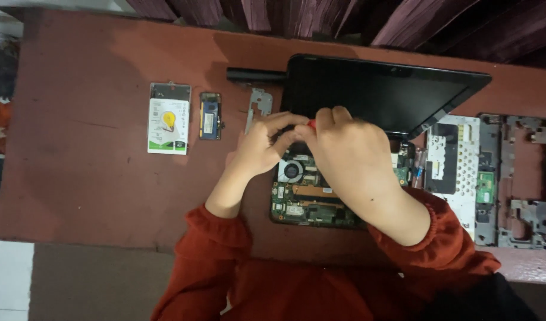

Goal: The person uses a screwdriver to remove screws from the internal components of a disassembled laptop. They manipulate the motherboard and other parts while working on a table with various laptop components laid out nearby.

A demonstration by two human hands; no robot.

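The reddish-brown table (88,166) fills most of the view. On it, a little right of the middle, lies an opened laptop (320,196) with its bottom shell removed, so the green circuit board and a round cooling fan (292,170) are visible. Its dark screen (380,92) is folded back toward 12 o'clock and lies nearly flat, with the long side running from 9 to 3 o'clock.

At 3 o'clock from the laptop lie a removed keyboard plate (457,172), silver and dotted with holes, and then a grey plastic frame (523,184). At 9 o'clock, well apart from the laptop, lie a hard drive (169,117) with a white and green label, a small blue memory module (210,116) just beside it, and a thin metal bracket (258,107) nearer to the screen.

Both hands meet above the upper edge of the board, just beside the fan, at about 1 o'clock from it. The right hand (350,154) is clenched around a screwdriver; only its red handle (311,124) shows between the fingers, and the shaft is hidden, so I cannot tell its exact tilt. The left hand (264,145) comes from 8 o'clock, and its fingertips pinch toward the same spot, touching the right hand. The right hand covers the tool and is the nearer one.
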